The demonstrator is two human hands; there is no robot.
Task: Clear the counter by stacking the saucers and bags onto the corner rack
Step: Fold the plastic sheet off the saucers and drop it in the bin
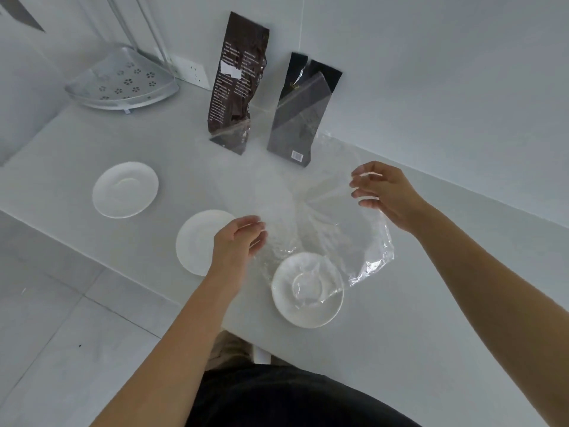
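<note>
A large clear plastic bag (pixel 326 217) is held up over the white counter (pixel 431 303) between my hands. My left hand (pixel 238 241) pinches its lower left edge and my right hand (pixel 385 192) pinches its upper right edge. Three white saucers lie on the counter: one at the far left (pixel 125 189), one partly under my left hand (pixel 197 241), one nearest me (pixel 308 291) seen partly through the bag. A dark brown bag (pixel 235 78) and a black bag (pixel 300 115) lean against the back wall. The perforated corner rack (pixel 123 78) sits at the far left corner.
A wall socket (pixel 192 72) is just right of the rack. The counter's left edge drops to a tiled floor (pixel 61 318). The white wall runs along the back and right of the counter.
</note>
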